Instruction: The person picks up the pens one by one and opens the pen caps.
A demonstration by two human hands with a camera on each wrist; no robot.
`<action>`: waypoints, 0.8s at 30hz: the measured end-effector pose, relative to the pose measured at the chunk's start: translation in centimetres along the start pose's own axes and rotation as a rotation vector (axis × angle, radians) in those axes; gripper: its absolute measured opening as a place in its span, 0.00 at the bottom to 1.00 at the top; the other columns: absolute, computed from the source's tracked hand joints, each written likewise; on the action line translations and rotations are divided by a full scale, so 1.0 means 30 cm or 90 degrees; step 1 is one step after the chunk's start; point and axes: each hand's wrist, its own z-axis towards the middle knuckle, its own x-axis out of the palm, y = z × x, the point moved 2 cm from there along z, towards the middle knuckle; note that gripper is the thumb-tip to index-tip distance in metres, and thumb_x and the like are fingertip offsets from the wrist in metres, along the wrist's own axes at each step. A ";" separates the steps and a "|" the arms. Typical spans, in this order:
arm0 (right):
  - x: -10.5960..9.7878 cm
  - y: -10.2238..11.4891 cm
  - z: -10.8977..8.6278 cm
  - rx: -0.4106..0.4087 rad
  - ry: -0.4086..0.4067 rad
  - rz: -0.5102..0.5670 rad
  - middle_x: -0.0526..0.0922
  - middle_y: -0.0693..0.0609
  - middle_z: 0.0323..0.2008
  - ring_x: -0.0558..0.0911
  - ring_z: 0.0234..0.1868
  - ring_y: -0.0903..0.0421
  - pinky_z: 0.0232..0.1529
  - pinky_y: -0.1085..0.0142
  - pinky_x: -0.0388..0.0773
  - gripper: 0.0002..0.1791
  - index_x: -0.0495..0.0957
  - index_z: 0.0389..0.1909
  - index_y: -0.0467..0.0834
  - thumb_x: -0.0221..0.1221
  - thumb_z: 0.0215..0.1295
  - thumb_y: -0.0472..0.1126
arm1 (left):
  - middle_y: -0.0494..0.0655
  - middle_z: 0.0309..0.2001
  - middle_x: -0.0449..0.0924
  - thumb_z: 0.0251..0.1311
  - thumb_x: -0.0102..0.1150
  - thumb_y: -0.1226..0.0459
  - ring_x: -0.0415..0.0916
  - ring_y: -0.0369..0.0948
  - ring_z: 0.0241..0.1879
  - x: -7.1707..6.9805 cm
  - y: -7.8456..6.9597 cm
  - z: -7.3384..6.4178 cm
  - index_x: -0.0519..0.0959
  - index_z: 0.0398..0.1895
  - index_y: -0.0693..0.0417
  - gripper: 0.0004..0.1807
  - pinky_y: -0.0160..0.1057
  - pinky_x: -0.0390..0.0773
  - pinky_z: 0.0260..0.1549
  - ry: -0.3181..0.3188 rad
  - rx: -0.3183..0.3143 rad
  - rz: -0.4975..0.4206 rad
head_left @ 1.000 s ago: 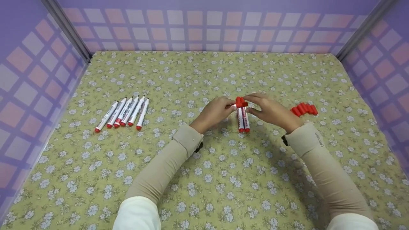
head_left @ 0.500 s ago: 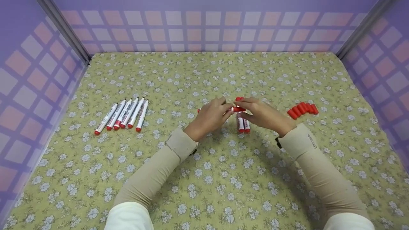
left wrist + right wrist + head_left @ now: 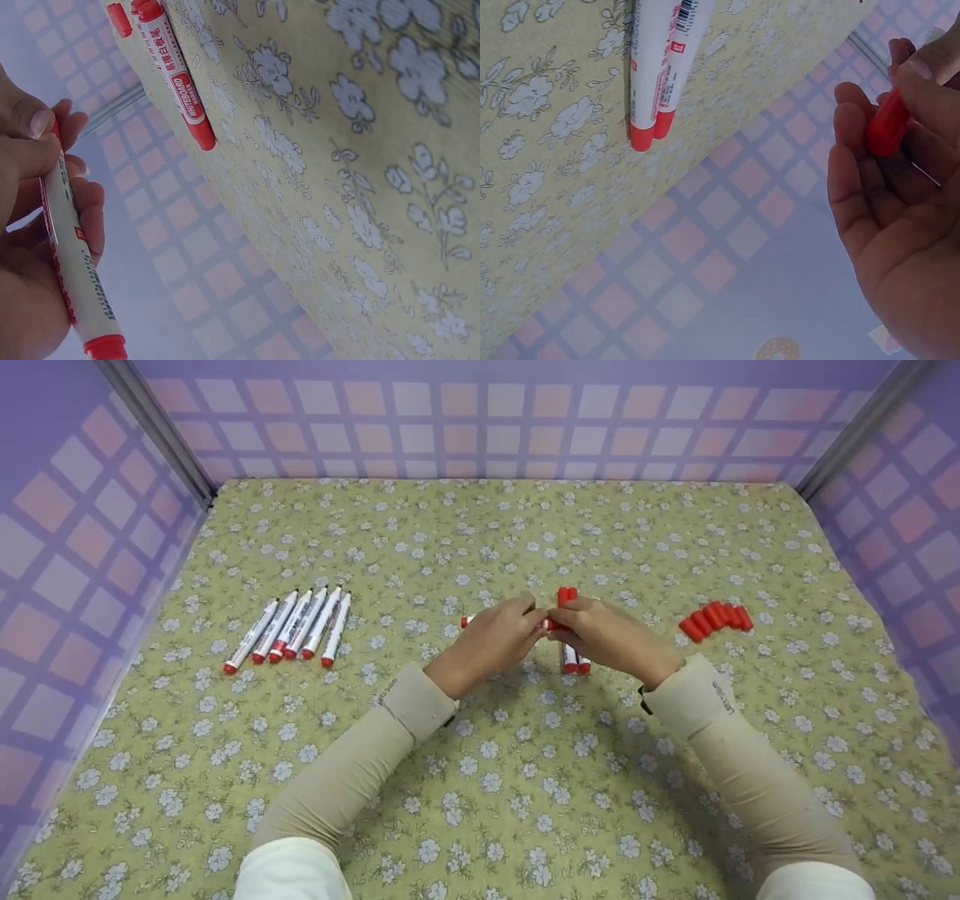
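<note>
Marker in hands point(image 3: 75, 240): one slim white cylinder, smooth and plastic-looking, with printed letters and a red rounded end; it is held crosswise, above the middle pair point(image 3: 571, 658).
Red cap point(image 3: 889, 124): one short glossy tube, at the marker's end toward the right hand point(image 3: 619, 636); if it sits fully, I cannot tell.
Left hand point(image 3: 495, 636): its fingers curl around the marker's body.
Right hand: its thumb and fingers pinch the cap.
Middle pair: two capped markers, side by side on the counter point(image 3: 480, 780), partly hidden by the right hand.
Uncapped markers point(image 3: 292, 622): six, white with dark tips and red ends, set close in a slanting row.
Loose caps point(image 3: 703, 621): short red cylinders, close together; about six, an exact count is difficult.
Counter: yellow-green cloth surface, printed with white flowers.
Sleeves point(image 3: 337, 787): two, beige and wrinkled.
Change: half a second ago the cap showed plainly between the hands; now the right fingers cover most of it. Both side groups remain in their places.
</note>
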 end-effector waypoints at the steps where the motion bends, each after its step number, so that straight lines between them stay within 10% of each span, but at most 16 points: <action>1: 0.000 0.005 0.000 -0.003 0.000 -0.006 0.81 0.43 0.31 0.82 0.28 0.53 0.30 0.65 0.80 0.08 0.82 0.41 0.35 0.60 0.65 0.35 | 0.52 0.38 0.76 0.72 0.47 0.60 0.73 0.42 0.32 -0.001 -0.002 -0.002 0.80 0.49 0.60 0.15 0.37 0.76 0.31 0.001 0.008 -0.005; 24: 0.006 0.025 -0.006 -0.049 -0.077 -0.028 0.82 0.44 0.22 0.74 0.16 0.57 0.19 0.66 0.72 0.05 0.83 0.34 0.37 0.62 0.63 0.36 | 0.48 0.37 0.78 0.71 0.49 0.62 0.74 0.39 0.27 0.007 -0.007 -0.023 0.82 0.43 0.59 0.13 0.36 0.78 0.28 -0.021 0.041 0.002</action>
